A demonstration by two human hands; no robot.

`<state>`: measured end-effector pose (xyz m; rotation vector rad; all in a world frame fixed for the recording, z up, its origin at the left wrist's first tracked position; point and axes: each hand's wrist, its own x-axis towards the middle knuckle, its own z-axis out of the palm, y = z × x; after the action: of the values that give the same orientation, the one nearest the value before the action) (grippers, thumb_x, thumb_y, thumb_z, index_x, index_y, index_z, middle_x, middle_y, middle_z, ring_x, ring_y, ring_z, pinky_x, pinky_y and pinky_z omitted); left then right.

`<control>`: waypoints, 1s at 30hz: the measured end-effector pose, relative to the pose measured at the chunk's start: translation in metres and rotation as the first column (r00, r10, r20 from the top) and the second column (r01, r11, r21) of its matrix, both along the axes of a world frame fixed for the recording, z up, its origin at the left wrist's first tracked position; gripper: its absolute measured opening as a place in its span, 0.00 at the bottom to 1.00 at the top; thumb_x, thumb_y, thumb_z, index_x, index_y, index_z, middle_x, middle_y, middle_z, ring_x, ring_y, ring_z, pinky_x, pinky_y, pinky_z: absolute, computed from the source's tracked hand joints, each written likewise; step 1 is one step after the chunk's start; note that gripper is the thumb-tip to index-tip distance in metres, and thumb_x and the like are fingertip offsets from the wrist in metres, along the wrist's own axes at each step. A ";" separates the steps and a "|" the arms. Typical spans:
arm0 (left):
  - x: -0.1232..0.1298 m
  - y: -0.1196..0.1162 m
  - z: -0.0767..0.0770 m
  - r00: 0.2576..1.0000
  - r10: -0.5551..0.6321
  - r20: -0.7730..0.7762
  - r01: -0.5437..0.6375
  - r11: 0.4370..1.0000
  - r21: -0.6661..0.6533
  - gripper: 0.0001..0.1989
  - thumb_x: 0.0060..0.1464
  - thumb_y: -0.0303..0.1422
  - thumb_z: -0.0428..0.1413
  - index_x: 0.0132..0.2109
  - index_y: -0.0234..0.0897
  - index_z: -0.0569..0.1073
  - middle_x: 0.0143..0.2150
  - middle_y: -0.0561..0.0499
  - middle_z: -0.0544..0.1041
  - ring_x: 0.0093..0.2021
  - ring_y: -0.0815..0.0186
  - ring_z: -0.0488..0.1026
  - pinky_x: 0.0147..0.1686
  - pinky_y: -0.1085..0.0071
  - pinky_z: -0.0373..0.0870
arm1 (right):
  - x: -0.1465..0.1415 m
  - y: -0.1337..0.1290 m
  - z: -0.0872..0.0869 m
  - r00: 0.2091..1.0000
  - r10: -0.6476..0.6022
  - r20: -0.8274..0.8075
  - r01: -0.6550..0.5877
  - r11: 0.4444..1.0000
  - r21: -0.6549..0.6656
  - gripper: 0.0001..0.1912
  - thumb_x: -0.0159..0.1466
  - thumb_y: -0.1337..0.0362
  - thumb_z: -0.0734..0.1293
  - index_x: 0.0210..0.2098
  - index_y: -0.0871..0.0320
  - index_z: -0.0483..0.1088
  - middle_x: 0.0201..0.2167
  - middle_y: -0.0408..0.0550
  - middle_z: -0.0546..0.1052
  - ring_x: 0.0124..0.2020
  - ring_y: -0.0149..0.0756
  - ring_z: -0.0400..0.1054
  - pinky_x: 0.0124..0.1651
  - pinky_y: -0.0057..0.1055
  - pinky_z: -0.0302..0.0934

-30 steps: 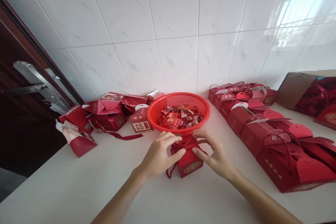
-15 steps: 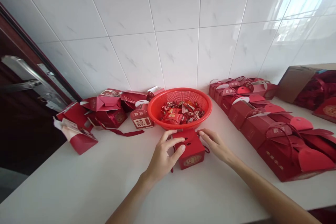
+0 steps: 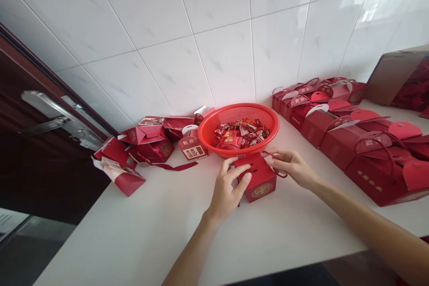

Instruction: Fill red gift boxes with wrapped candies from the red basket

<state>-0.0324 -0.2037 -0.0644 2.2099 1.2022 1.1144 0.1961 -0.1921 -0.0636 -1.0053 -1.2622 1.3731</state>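
Observation:
A small red gift box (image 3: 261, 185) with a gold round emblem and holes in its top stands on the white table, just in front of the basket. My left hand (image 3: 229, 187) holds it from the left, its index finger and thumb on the top and the other fingers toward the back edge. At the box's right side my right hand (image 3: 291, 167) pinches a dark red cord (image 3: 279, 173), which loops down beside the box. Another bit of the cord shows below my left hand. The red plastic basket (image 3: 204, 136) behind holds wrapped sweets (image 3: 231, 140).
Along the right, several red gift boxes (image 3: 348, 143) stand in rows, with a cardboard carton (image 3: 385, 76) beyond. Left of the basket are a small printed box (image 3: 192, 147), several opened red boxes (image 3: 152, 149) and a ribbon (image 3: 177, 167). A door handle (image 3: 47, 120) is at far left.
My right hand has closed on the cord and lifted it beside the box; before, its fingers only reached to the box's right edge. My left hand stays on the box. The view has shifted and tilted.

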 end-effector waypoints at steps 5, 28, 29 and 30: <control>-0.001 0.000 0.000 1.000 0.020 0.011 -0.021 0.996 0.087 0.13 0.64 0.37 0.55 0.51 0.41 0.80 0.55 0.44 0.74 0.57 0.59 0.74 0.57 0.62 0.73 | -0.005 -0.002 -0.005 0.995 0.051 0.086 -0.052 0.999 0.007 0.28 0.52 0.45 0.76 0.43 0.58 0.77 0.34 0.49 0.80 0.33 0.37 0.72 0.32 0.31 0.65; -0.036 0.011 0.048 0.738 -0.028 0.674 0.451 0.764 -0.462 0.23 0.47 0.33 0.59 0.53 0.36 0.73 0.33 0.48 0.80 0.34 0.62 0.77 0.41 0.63 0.72 | -0.004 -0.003 0.007 0.973 0.117 0.199 -0.137 0.987 0.089 0.27 0.56 0.43 0.73 0.42 0.60 0.73 0.29 0.45 0.76 0.28 0.31 0.64 0.28 0.27 0.56; -0.039 0.011 0.051 0.718 -0.061 0.694 0.479 0.765 -0.429 0.22 0.47 0.33 0.59 0.52 0.36 0.74 0.37 0.46 0.82 0.36 0.60 0.78 0.42 0.61 0.73 | -0.003 -0.002 0.012 0.971 0.117 0.207 -0.137 0.987 0.083 0.27 0.57 0.43 0.72 0.41 0.60 0.73 0.28 0.45 0.74 0.27 0.30 0.63 0.27 0.27 0.55; -0.042 0.011 0.054 0.706 -0.085 0.703 0.492 0.773 -0.401 0.21 0.47 0.32 0.59 0.51 0.36 0.75 0.39 0.44 0.82 0.38 0.59 0.79 0.44 0.59 0.74 | -0.002 -0.002 0.019 0.970 0.109 0.217 -0.130 0.988 0.086 0.26 0.57 0.43 0.72 0.41 0.60 0.74 0.27 0.44 0.73 0.26 0.30 0.62 0.27 0.27 0.54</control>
<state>-0.0740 -0.1930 -0.0108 1.3043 0.6805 1.0657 0.1938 -0.1938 -0.0448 -1.0412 -1.5572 1.3052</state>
